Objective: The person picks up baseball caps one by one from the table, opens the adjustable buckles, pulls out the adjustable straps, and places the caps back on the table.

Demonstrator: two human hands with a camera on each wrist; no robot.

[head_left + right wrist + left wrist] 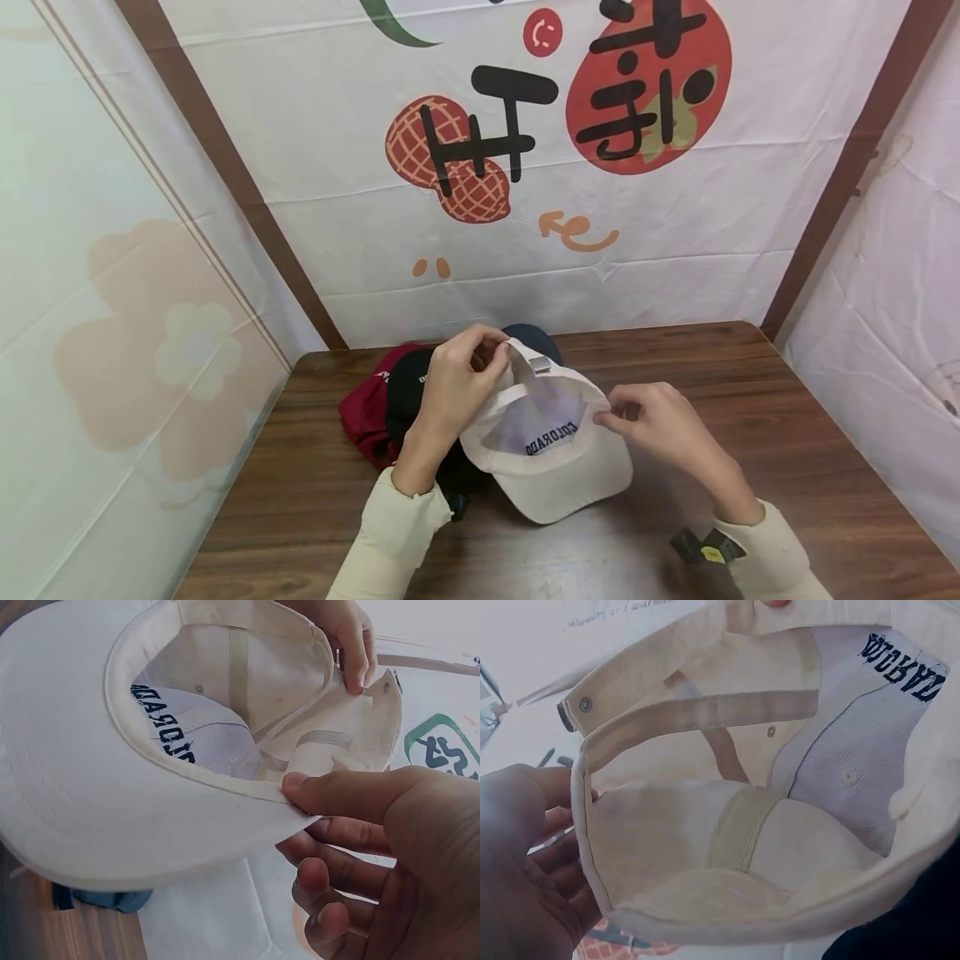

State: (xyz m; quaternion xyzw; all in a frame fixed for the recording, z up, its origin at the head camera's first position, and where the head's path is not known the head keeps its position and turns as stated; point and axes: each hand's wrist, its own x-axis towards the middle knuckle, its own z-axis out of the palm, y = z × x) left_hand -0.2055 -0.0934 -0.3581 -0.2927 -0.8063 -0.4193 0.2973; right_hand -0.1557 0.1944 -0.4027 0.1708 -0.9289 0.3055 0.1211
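Note:
A cream baseball cap (570,490) is held up over the table with its hollow inside toward me and its brim pointing down. Mirrored dark stitching reading COLORADO (551,439) shows inside the front panel. My left hand (453,387) pinches the cap's edge at the back left, near the strap with a metal buckle (540,364). On the other side, my right hand (663,425) pinches the sweatband edge close to the brim. In the right wrist view, the right thumb (334,793) lies on the inner edge, while the fingers are outside.
Left of the held cap, a dark red cap (363,421) and a black cap (405,392) lie together on the brown wooden table (750,392). A dark blue cap (534,340) shows behind. Printed cloth (360,242) hangs around the table's back and sides.

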